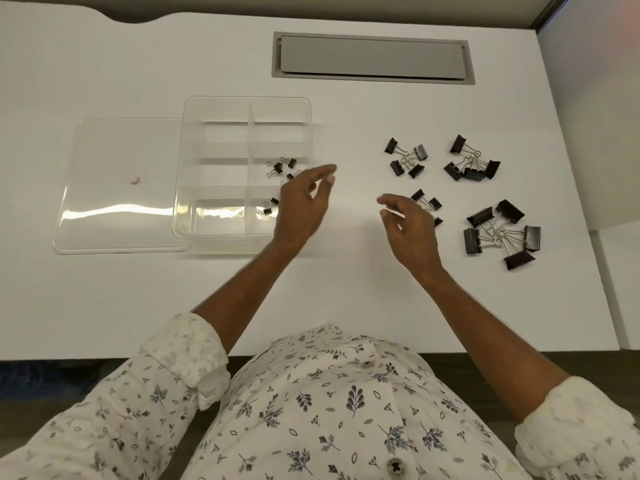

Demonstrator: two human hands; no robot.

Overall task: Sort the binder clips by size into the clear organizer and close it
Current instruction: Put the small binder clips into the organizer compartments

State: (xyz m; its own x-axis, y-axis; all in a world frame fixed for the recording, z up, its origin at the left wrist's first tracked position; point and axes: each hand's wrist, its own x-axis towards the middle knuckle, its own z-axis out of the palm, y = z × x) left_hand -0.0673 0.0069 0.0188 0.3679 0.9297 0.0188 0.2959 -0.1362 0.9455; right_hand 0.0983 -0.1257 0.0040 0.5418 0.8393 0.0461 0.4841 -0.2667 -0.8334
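Four heaps of glossy black binder clips (472, 173) with wire handles lie on the matte white desk (346, 289), right of the clear plastic organizer (221, 142), which holds several small clips (278, 167). The left hand (303, 206) hovers at its right edge and the right hand (410, 230) above one heap, each grip loose and empty.

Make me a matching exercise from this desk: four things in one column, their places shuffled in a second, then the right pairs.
Things
1. clear lid
2. tiny clips
3. largest clips
4. grey cable flap

Places
A. set into the desk on its far side
B. inside the organizer, right-hand compartments
C. lying flat at the organizer's left side
D. loose pile on the right, nearest the person

Pairs: 1-C, 2-B, 3-D, 4-A
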